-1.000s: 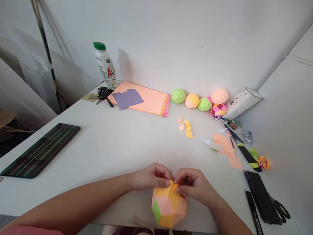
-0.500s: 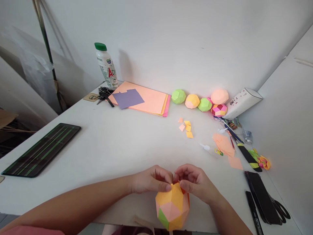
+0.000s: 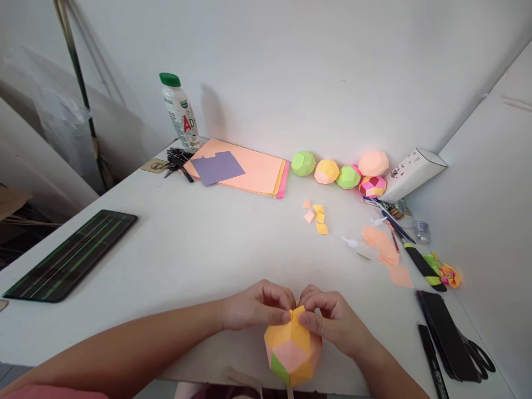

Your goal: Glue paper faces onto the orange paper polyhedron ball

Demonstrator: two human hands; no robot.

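Note:
A faceted paper ball (image 3: 291, 353) in orange, pale pink and green sits at the table's front edge, a thin stick or strip showing below it. My left hand (image 3: 266, 306) pinches the rim of its top from the left, thumb outside and fingers behind. From the right, my right hand (image 3: 326, 317) pinches the upright orange flap at the top between thumb and forefinger. Both hands are closed on the paper and nearly meet. The ball's far side and the inner fingertips are hidden.
Small paper rhombuses (image 3: 320, 217) lie mid-table, with a glue bottle (image 3: 361, 248) and peach paper pieces (image 3: 384, 244) to their right. Several finished paper balls (image 3: 327, 172) line the wall. Coloured sheets (image 3: 249, 166), a white bottle (image 3: 182, 113), a dark tablet (image 3: 70, 255) and scissors (image 3: 476, 352) lie around.
My right hand has shifted slightly left and down, its thumb now pressing on the orange flap at the ball's top. My left hand has barely moved. The glue bottle looks slightly turned.

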